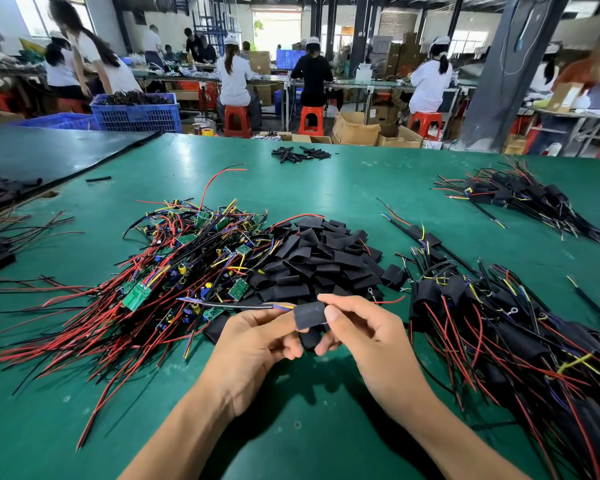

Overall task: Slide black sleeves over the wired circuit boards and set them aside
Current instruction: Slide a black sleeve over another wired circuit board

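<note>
Electronics assembly factory: seated workers (234, 77) along benches (361, 83), parts crates (137, 114).

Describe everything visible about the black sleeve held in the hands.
The black sleeve is a short, matte, flattened tube, rubbery-looking, held roughly level above the green table. The right hand pinches its right end. The left hand holds the black cable, whose yellow and blue wires enter the sleeve's left opening. No board shows.

Matt black sleeve (310, 315), glossy green table (326, 188), blue plastic crate (137, 116) with latticed walls.
</note>
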{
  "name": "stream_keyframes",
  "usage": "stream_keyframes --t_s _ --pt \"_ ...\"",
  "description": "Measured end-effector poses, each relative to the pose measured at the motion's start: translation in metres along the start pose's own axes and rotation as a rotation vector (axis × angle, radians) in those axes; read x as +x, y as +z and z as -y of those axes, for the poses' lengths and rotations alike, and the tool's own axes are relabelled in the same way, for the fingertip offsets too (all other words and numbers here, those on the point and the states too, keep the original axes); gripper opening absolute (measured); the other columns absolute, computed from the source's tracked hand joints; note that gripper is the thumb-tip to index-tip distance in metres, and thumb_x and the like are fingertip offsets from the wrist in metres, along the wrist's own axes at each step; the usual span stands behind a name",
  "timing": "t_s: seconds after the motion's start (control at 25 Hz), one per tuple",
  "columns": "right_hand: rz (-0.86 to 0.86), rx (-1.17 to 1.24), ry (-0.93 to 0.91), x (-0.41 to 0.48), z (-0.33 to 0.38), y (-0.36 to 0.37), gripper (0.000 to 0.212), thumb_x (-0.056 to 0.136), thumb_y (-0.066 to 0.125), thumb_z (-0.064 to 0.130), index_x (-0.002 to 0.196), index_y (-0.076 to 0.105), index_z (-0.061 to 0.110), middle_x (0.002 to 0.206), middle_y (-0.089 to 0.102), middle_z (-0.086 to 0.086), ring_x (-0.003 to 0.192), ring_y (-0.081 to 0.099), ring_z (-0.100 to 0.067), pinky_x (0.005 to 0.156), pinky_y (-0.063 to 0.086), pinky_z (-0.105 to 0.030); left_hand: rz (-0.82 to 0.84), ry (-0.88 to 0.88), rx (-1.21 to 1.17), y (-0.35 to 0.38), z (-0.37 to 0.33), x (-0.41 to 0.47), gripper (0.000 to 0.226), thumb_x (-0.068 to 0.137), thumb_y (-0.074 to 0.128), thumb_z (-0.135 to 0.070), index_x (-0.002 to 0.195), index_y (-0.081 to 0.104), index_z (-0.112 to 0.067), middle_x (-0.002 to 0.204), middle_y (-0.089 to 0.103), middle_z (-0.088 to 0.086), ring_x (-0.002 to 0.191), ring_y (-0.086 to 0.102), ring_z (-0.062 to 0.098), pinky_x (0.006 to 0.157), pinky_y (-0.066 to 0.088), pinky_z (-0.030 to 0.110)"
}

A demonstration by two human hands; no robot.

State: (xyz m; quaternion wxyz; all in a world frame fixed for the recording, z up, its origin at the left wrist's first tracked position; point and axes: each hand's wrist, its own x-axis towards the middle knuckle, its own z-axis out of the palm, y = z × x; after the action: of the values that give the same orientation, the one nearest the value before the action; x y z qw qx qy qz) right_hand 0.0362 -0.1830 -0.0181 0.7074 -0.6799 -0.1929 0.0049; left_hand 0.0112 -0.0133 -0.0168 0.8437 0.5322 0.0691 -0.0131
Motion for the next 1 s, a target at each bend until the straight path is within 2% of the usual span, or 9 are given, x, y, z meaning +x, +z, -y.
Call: stream_keyframes --t_s 0.2,0.28,0.36,0.48,0.6,0.72,0.84,0.92,1.0 --pt "-0.007 0.035 -0.024 0.0016 0.0033 0.0023 0.017 0.094 0.066 0.013 0.104 0.074 0.024 0.083 0.072 -0.006 0.060 0.067 -0.022 0.069 0.054 -0.025 0.035 -0.021 -0.014 -0.0002 -0.0040 -0.0004 0.023 0.064 0.082 -0.012 0.085 0.079 -0.004 0.060 0.061 0.012 0.048 0.054 0.014 0.051 0.045 0.020" --pt "-0.085 0.044 -0.035 0.0025 0.0031 0.0016 0.008 0.086 0.073 0.017 0.089 0.066 0.019 0.076 0.066 -0.004 0.053 0.060 -0.022 0.061 0.051 -0.025 0.012 0.004 -0.042 -0.0021 -0.0058 0.0022 0.019 0.062 0.082 -0.006 0.080 0.079 -0.006 0.068 0.066 0.012 0.047 0.056 0.015 0.049 0.046 0.021" --pt "-0.152 0.068 0.000 0.0022 0.0006 0.0015 0.033 0.078 0.078 0.029 0.072 0.050 0.014 0.064 0.054 -0.004 0.044 0.048 -0.020 0.051 0.043 -0.023 -0.031 0.035 -0.078 -0.0040 -0.0066 0.0041 0.017 0.060 0.080 -0.011 0.076 0.078 -0.007 0.070 0.067 0.012 0.045 0.056 0.017 0.048 0.045 0.022" --pt "0.001 0.141 0.214 0.0017 0.0018 0.0067 0.046 0.073 0.073 0.057 0.061 0.052 0.018 0.055 0.050 -0.004 0.038 0.038 -0.016 0.043 0.030 -0.023 -0.023 0.047 -0.031 -0.0047 -0.0047 0.0033 0.021 0.065 0.079 -0.010 0.083 0.077 -0.001 0.067 0.063 0.014 0.047 0.055 0.017 0.049 0.044 0.023" --pt "0.150 0.152 0.406 0.0033 0.0056 0.0077 0.049 0.076 0.064 0.065 0.053 0.056 0.023 0.055 0.052 -0.005 0.035 0.035 -0.013 0.040 0.024 -0.020 0.034 0.054 0.084 -0.0053 -0.0015 0.0024 0.025 0.071 0.074 -0.009 0.093 0.076 0.003 0.060 0.058 0.015 0.050 0.053 0.017 0.052 0.043 0.024" --pt "0.242 0.091 0.390 0.0016 0.0052 0.0048 0.052 0.079 0.062 0.069 0.055 0.056 0.022 0.054 0.055 -0.003 0.038 0.034 -0.014 0.042 0.020 -0.024 0.079 0.069 0.117 -0.0040 0.0003 0.0010 0.023 0.074 0.068 -0.012 0.087 0.075 0.006 0.057 0.056 0.015 0.051 0.051 0.019 0.054 0.042 0.026" --pt "0.339 0.178 0.268 -0.0042 0.0047 0.0083 0.046 0.089 0.058 0.055 0.063 0.061 0.017 0.061 0.061 -0.001 0.041 0.044 -0.008 0.042 0.026 -0.023 0.153 0.047 0.150 0.0012 -0.0003 -0.0029 0.017 0.078 0.069 -0.015 0.077 0.072 0.002 0.062 0.058 0.016 0.054 0.051 0.019 0.057 0.039 0.030" --pt "0.234 0.243 0.233 -0.0019 0.0055 0.0101 0.043 0.091 0.059 0.051 0.063 0.065 0.020 0.062 0.062 -0.006 0.040 0.044 -0.010 0.042 0.029 -0.021 0.132 0.026 0.126 0.0021 -0.0006 -0.0023 0.023 0.078 0.073 -0.018 0.091 0.075 0.000 0.075 0.065 0.014 0.054 0.051 0.017 0.055 0.040 0.027" --pt "-0.017 0.305 0.203 0.0056 0.0069 0.0083 0.045 0.088 0.062 0.058 0.062 0.065 0.021 0.065 0.062 -0.008 0.038 0.040 -0.013 0.041 0.030 -0.020 0.061 0.014 0.109 0.0004 -0.0005 -0.0008 0.024 0.077 0.079 -0.015 0.097 0.076 -0.004 0.081 0.067 0.011 0.052 0.051 0.017 0.051 0.040 0.025"
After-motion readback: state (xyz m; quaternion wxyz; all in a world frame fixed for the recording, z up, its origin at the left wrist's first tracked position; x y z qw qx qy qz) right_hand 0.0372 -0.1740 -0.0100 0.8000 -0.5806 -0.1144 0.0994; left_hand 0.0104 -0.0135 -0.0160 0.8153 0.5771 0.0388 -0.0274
